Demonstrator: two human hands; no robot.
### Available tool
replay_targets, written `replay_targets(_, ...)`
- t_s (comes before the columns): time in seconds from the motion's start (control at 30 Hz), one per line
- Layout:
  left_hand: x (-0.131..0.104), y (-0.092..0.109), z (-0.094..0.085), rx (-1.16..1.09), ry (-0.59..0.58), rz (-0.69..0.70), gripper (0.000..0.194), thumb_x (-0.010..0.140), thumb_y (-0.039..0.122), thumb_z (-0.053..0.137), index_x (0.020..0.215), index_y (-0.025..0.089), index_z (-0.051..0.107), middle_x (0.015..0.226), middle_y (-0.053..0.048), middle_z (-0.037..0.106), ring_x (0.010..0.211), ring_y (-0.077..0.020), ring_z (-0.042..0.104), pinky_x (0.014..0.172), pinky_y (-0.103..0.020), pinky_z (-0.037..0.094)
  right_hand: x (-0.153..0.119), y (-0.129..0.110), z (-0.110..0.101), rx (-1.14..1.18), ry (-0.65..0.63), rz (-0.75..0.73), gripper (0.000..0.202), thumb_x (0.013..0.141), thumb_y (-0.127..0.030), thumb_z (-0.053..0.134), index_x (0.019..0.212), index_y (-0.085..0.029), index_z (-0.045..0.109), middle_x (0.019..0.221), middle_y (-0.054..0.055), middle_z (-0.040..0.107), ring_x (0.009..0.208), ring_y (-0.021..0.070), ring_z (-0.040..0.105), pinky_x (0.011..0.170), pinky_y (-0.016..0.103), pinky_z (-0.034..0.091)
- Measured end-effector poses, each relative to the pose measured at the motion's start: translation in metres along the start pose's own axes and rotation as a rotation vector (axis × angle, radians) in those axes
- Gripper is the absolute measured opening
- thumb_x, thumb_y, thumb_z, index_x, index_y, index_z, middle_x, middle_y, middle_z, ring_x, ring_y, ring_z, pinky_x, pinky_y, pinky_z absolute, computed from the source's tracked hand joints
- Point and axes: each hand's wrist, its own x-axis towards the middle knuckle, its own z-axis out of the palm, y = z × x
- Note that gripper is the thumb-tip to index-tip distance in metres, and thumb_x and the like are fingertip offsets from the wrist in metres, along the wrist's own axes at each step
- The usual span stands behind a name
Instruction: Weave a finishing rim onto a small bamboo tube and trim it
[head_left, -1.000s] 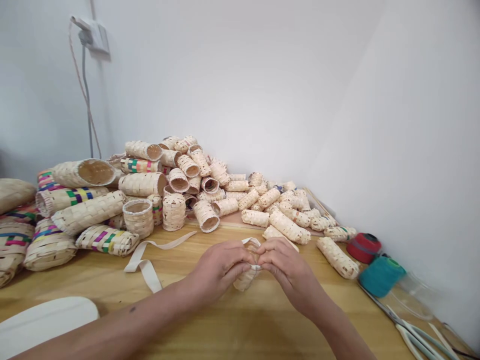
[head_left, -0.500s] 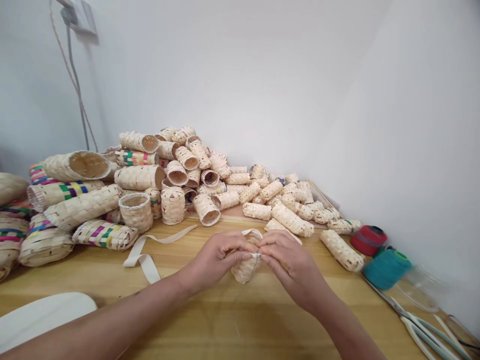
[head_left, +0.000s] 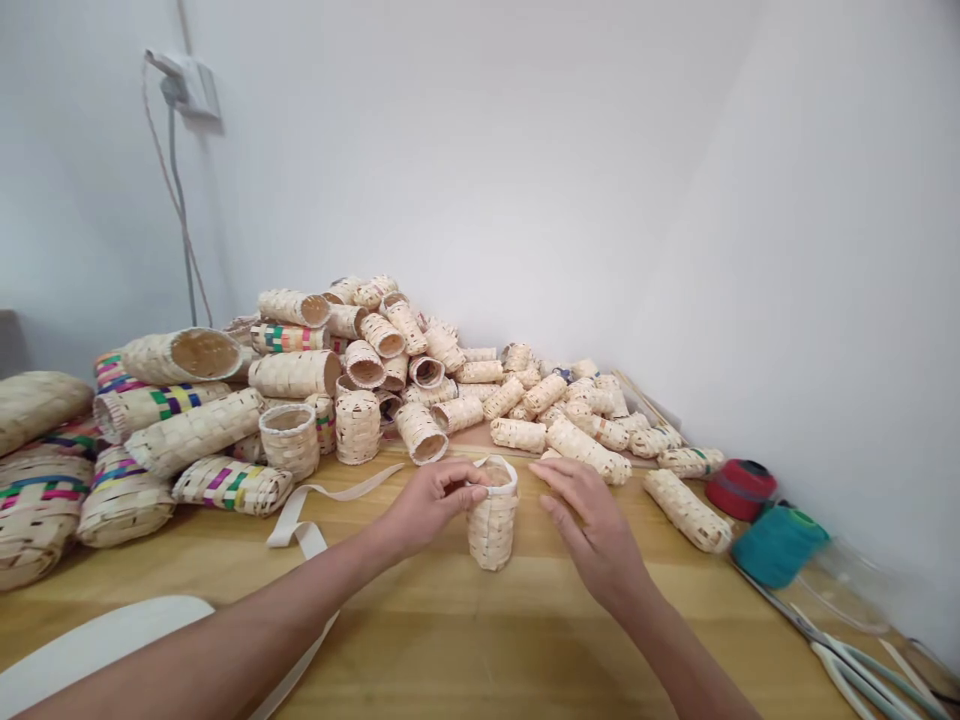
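A small woven basket (head_left: 491, 530) of pale strips stands upright on the wooden table, its round mouth edged with a white band. My left hand (head_left: 431, 508) pinches that rim on its left side, thumb outside and fingers at the opening. To the right of the basket, my right hand (head_left: 589, 515) is apart from it, fingers stretched out and holding nothing. A flat white ribbon (head_left: 307, 535) lies loosely curled left of my left hand, and part of it shows again beneath my left forearm.
A heap of woven baskets (head_left: 296, 375) fills the back left, some with coloured strips. Smaller woven pieces (head_left: 585, 450) lie at back centre. On the right are a red thread spool (head_left: 741, 488), a teal thread spool (head_left: 780, 545) and scissors (head_left: 847, 655). A white rounded object (head_left: 112, 645) sits front left.
My right hand has let go of the basket's rim and moved right, its fingers opening. The basket now stands more upright, still pinched by my left hand. The view has shifted slightly.
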Motion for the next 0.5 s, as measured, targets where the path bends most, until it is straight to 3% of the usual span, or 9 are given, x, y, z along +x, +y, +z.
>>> replay_targets(0.2, 0.002, -0.004, 0.001, -0.05, -0.006, 0.005, 0.028, 0.083, 0.039, 0.06, 0.075, 0.012, 0.065, 0.068, 0.0, 0.054, 0.066, -0.0131, 0.048, 0.062, -0.023, 0.038, 0.0, -0.003, 0.003, -0.067, -0.069, -0.108, 0.038, 0.093, -0.022, 0.052, 0.131, -0.024, 0.05, 0.113, 0.01, 0.062, 0.108, 0.0254, 0.055, 0.09, 0.045, 0.049)
replay_targets(0.5, 0.006, -0.006, 0.002, 0.012, 0.001, 0.027, 0.029, 0.084, 0.041, 0.059, 0.076, 0.013, 0.066, 0.069, 0.0, 0.057, 0.066, -0.0132, 0.049, 0.062, -0.023, 0.039, 0.002, -0.002, 0.012, -0.042, -0.027, -0.032, 0.026, 0.092, -0.023, 0.054, 0.118, -0.022, 0.058, 0.106, 0.009, 0.063, 0.102, 0.025, 0.056, 0.087, 0.044, 0.049)
